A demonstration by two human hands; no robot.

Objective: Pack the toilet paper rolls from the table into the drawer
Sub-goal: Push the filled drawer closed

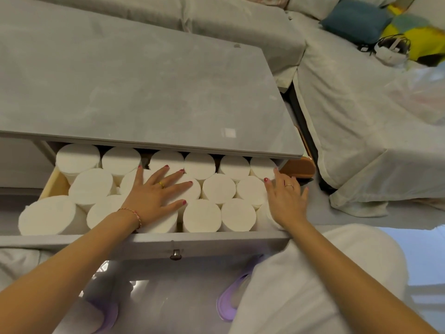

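I look down into the open drawer (154, 243) pulled out from under the grey counter (134, 88). It is packed with toilet paper rolls (218, 189) standing upright on end, in three staggered rows from the far side under the counter's edge to the near side behind the drawer front. The rolls sit touching one another, white flat tops facing up.

My left hand (154, 194) lies flat, palm down and fingers spread, on top of the rolls in the middle of the drawer. It grasps nothing; it only rests on the tops. There is a gold ring on one finger and a thin braided bracelet (133, 214) at the wrist.

My right hand (286, 196) is at the right end of the drawer, fingers extended and unclenched, laid against the rolls at that end, with the fingertips reaching toward the far right roll (262, 167). It has no grip on anything either. A thin ring is on one finger.

A small metal knob (175, 253) sits in the middle of the drawer front, near me. Below it I see my purple slippers (227, 302) on the floor and my pale clothing to the right. Far right, a sofa under a light cover (361, 121) carries a teal cushion (356, 20).
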